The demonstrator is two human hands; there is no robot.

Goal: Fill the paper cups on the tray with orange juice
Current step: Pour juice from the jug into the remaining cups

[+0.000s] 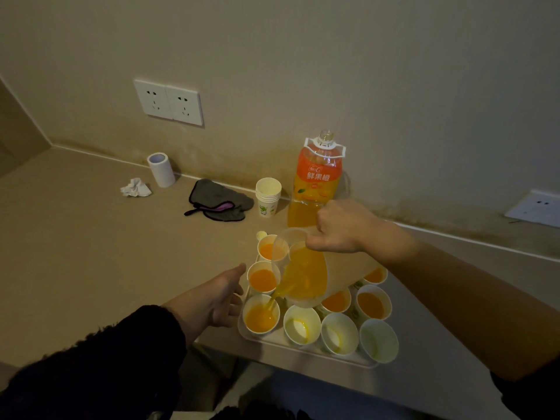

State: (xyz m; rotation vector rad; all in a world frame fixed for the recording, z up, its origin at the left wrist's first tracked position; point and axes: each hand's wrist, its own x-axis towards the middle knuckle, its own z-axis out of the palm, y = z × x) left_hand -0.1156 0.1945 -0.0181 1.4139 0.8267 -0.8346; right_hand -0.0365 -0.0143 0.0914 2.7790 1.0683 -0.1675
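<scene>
My right hand (339, 228) grips the tilted translucent plastic jug (306, 274), filling the front-left white paper cup (261, 316); my left hand (224, 295) hangs relaxed. Next I'd shift to the neighbouring empty cup (302, 325).

The left sleeve (106, 359), in the lower left of the frame, is black, of a thick fuzzy fabric, and it ends at the wrist of the left hand (222, 301). The right sleeve (533, 389), also dark, shows only in the lower right corner; the forearm up to the right hand (339, 228) is uncovered.
</scene>
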